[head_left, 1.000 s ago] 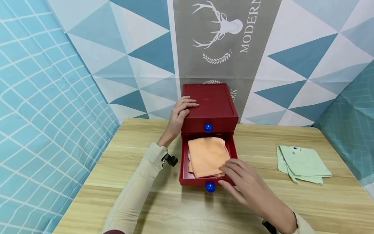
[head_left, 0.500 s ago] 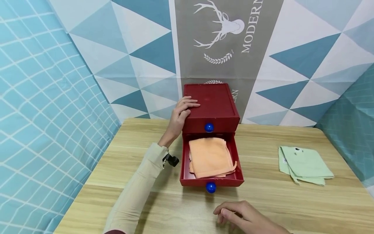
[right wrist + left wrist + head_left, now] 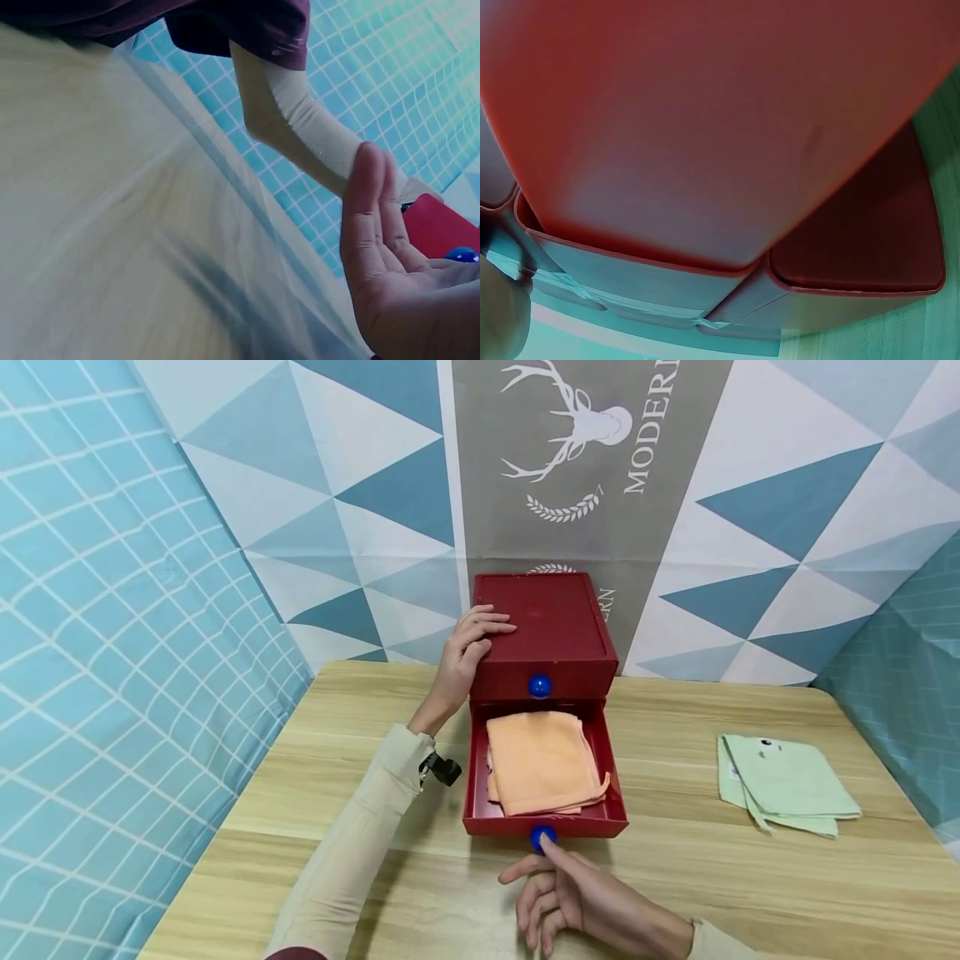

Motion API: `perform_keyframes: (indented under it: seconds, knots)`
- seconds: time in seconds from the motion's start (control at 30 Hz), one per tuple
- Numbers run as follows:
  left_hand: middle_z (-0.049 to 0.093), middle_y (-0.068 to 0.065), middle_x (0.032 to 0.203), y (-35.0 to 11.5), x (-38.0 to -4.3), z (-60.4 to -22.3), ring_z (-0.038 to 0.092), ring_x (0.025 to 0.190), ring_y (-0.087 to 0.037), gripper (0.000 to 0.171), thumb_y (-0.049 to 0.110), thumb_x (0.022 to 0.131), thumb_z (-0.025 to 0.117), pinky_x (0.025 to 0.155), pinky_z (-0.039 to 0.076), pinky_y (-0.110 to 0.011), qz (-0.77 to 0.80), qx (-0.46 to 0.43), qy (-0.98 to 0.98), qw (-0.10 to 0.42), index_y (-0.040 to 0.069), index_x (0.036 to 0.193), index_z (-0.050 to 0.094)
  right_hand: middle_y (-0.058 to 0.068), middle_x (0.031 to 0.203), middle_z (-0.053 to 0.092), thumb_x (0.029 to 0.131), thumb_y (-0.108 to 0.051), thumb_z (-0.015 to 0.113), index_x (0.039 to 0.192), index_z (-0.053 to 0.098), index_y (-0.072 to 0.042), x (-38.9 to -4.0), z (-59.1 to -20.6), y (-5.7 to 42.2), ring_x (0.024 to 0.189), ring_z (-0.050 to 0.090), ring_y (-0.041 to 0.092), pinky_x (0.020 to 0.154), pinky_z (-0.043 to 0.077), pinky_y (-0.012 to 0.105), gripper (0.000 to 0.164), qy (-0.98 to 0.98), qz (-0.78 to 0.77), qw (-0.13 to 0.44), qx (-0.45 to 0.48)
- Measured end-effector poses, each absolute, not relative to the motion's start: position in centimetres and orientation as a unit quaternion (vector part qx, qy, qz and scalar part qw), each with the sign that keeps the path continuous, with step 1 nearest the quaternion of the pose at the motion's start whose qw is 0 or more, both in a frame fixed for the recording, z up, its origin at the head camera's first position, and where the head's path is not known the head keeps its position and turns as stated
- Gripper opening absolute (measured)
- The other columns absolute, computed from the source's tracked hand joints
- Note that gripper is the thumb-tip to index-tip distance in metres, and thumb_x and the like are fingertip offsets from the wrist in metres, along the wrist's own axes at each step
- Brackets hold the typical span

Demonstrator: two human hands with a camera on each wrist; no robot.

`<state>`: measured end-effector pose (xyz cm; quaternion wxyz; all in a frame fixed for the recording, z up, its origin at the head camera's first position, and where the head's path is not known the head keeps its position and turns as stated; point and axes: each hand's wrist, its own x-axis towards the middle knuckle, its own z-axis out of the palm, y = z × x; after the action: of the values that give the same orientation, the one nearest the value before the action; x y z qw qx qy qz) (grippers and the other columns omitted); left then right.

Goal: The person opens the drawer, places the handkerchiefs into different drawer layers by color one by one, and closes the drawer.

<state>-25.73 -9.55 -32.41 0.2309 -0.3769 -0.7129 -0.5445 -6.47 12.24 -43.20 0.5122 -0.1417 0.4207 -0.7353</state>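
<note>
A dark red two-drawer box [image 3: 536,614] stands at the table's back, its lower drawer [image 3: 609,823] pulled out. A folded orange cloth [image 3: 536,764] lies in that drawer, a small loop at its right corner. My left hand [image 3: 468,647] rests on the box's top left edge, fingers flat. Below the drawer front is my right hand [image 3: 570,897], its thumb at the lower blue knob [image 3: 542,837]. The other fingers are loosely bent beneath the knob; in the right wrist view the fingers [image 3: 366,225] look nearly straight. The left wrist view shows red box walls [image 3: 705,135] close up.
The upper drawer is closed, with its own blue knob [image 3: 539,686]. A folded light green cloth [image 3: 795,781] lies on the wooden table [image 3: 337,760] at the right. Patterned cloth walls [image 3: 375,527] stand behind and at both sides.
My right hand has drawn back from the orange cloth, dropped in front of the drawer, then turned and risen to the lower knob. The left hand stays on the box.
</note>
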Motion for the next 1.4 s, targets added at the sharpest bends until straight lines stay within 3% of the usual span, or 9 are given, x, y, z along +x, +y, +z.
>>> perform_keyframes:
  seconds: [0.1,0.23,0.33,0.87,1.17,1.4]
  knots:
    - [0.055,-0.033,0.127,-9.5,-25.7,-32.3,0.034,0.134,-0.05,0.037,-0.005,0.094,0.035,0.119,0.021,-0.047,-0.545,-0.377,-0.713,0.229,-0.015,0.113,0.065,0.007,0.099,0.068,0.105,-0.052,0.03,0.136,0.045,0.0,-6.7,-43.6,12.1,0.083,0.068,0.016,0.078,0.057,0.03,0.062,0.421,-0.752,0.49,-0.13]
    - [0.054,-0.034,0.128,-9.5,-25.7,-32.2,0.033,0.134,-0.051,0.037,-0.005,0.094,0.035,0.118,0.021,-0.047,-0.546,-0.379,-0.713,0.226,-0.015,0.113,0.065,0.005,0.09,0.067,0.109,-0.039,0.03,0.12,0.052,-0.004,-6.9,-43.9,12.0,0.075,0.066,0.016,0.069,0.057,0.029,0.042,0.424,-0.778,0.436,-0.16]
    - [0.054,-0.034,0.129,-9.5,-25.7,-32.2,0.033,0.134,-0.051,0.037,-0.006,0.094,0.035,0.118,0.022,-0.047,-0.545,-0.379,-0.713,0.225,-0.015,0.114,0.065,0.004,0.086,0.066,0.11,-0.032,0.028,0.112,0.055,-0.006,-7.0,-43.9,11.9,0.071,0.065,0.016,0.065,0.056,0.028,0.037,0.427,-0.785,0.41,-0.181]
    - [0.055,-0.033,0.128,-9.5,-26.6,-33.0,0.034,0.135,-0.05,0.037,-0.007,0.094,0.035,0.118,0.02,-0.049,-0.551,-0.38,-0.707,0.23,-0.014,0.114,0.066,0.004,0.081,0.064,0.109,-0.037,0.029,0.105,0.052,-0.007,-8.3,-43.5,11.8,0.066,0.064,0.015,0.06,0.055,0.027,0.038,0.476,-0.772,0.38,-0.184]
    - [0.059,-0.014,0.132,-9.8,-28.9,-35.2,0.036,0.139,-0.029,0.041,0.012,0.098,0.036,0.119,0.02,-0.039,-0.537,-0.371,-0.718,0.242,0.0,0.117,0.071,0.004,0.079,0.062,0.108,-0.042,0.031,0.104,0.051,-0.007,-8.9,-43.3,12.0,0.066,0.063,0.016,0.06,0.054,0.027,0.041,0.5,-0.766,0.367,-0.169]
    - [0.055,-0.034,0.127,-9.6,-25.7,-32.4,0.033,0.135,-0.051,0.038,-0.006,0.094,0.034,0.119,0.019,-0.048,-0.55,-0.377,-0.709,0.23,-0.015,0.113,0.066,0.004,0.079,0.062,0.109,-0.041,0.029,0.104,0.052,-0.007,-9.3,-43.3,12.0,0.065,0.062,0.016,0.058,0.054,0.027,0.041,0.512,-0.761,0.356,-0.176]
